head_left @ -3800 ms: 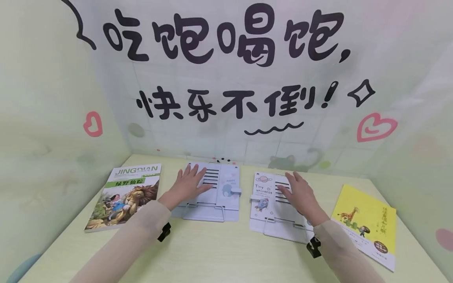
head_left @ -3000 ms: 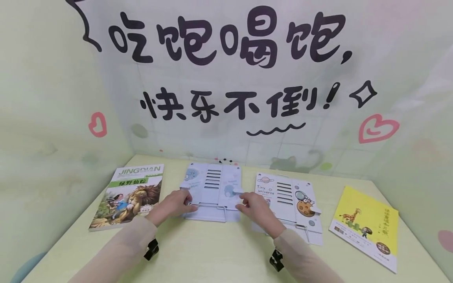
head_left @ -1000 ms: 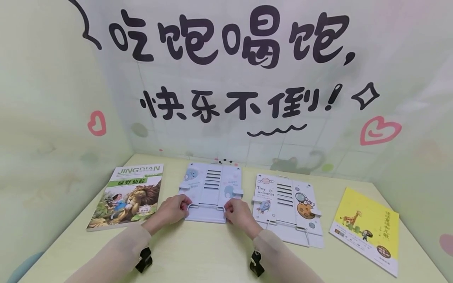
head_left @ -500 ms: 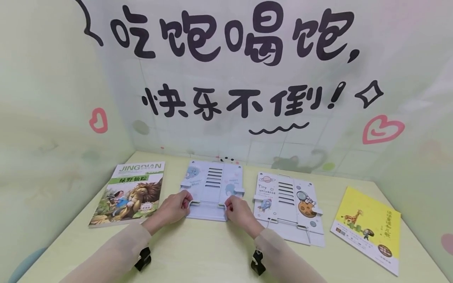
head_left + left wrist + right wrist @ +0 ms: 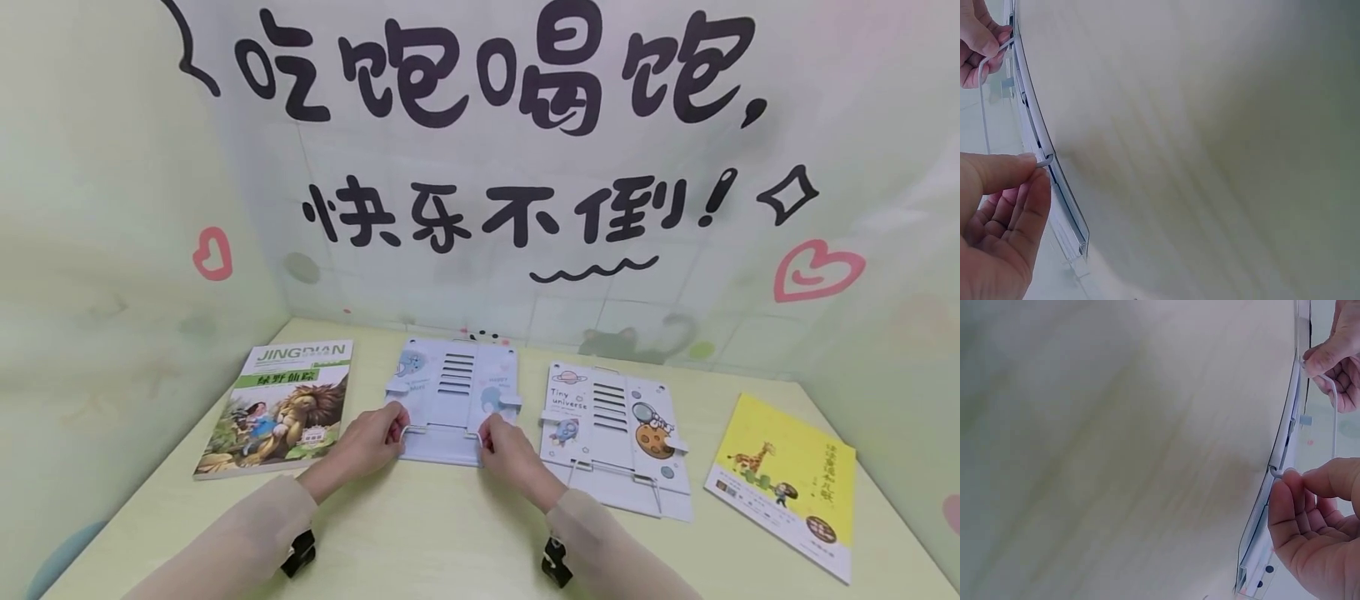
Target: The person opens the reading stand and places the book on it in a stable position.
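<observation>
A pale blue folding book stand (image 5: 453, 404) lies flat on the table, with slots down its middle and a clip on each side. At its near part, my left hand (image 5: 367, 440) pinches the left end of a bent wire support, and my right hand (image 5: 512, 450) pinches the right end. In the left wrist view the wire support (image 5: 984, 112) sticks out from the board, held between left thumb (image 5: 1007, 170) and fingers. Right thumb and fingers (image 5: 1285, 503) pinch its other end in the right wrist view. Curled fingers partly cover the wire's ends.
A white "Tiny universe" book stand (image 5: 611, 433) lies flat just right of my right hand. Far left is a picture book with a lion (image 5: 288, 408); far right, a yellow book (image 5: 787, 475). Printed cloth walls (image 5: 480, 275) enclose the table (image 5: 435, 542).
Both hands left the tops of the two stands and came together at the blue one. They first went to its sides, then took the wire support, which has swung up off the board.
</observation>
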